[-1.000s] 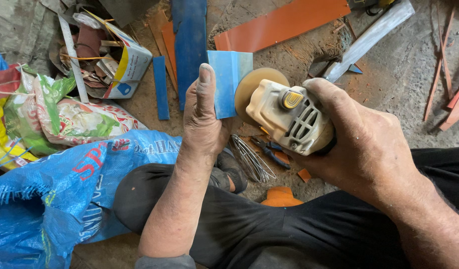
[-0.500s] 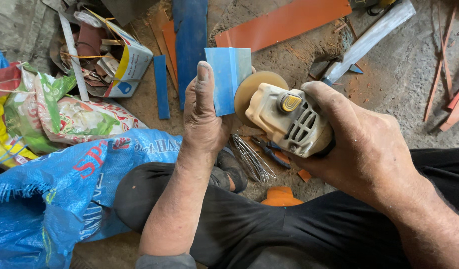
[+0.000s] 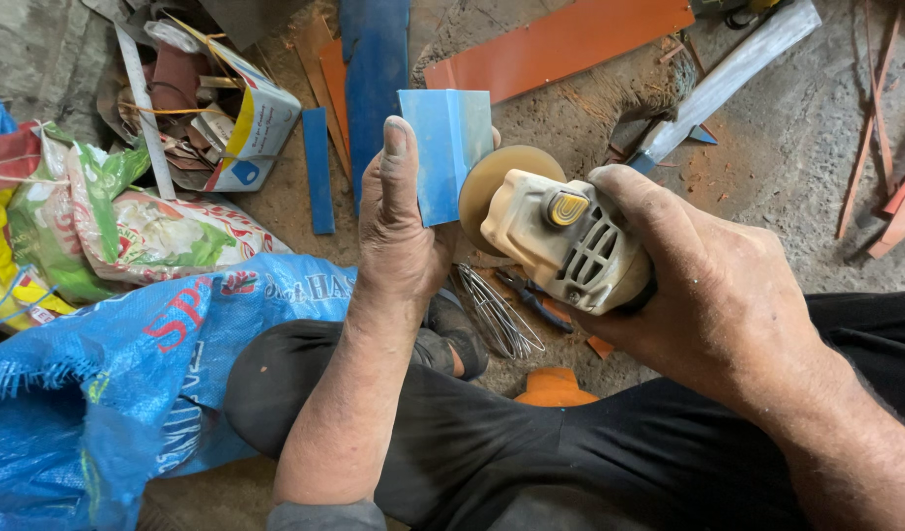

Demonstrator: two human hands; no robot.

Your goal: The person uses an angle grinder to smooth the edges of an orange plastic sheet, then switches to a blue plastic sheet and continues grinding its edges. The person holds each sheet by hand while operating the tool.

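A seated person's left hand (image 3: pixel 398 231) rises from a bare forearm, back to the camera, fingers upright and closed in a grip, while the right hand (image 3: pixel 713 285) reaches in from the right, fingers wrapped tight, knees folded beneath.

Left hand (image 3: pixel 403 246) & right hand (image 3: pixel 713 295) both bare and dusty, forearms hairy w/ no sleeves, black trousers (image 3: pixel 531 442) on crossed legs, dark sandal (image 3: pixel 452 334).
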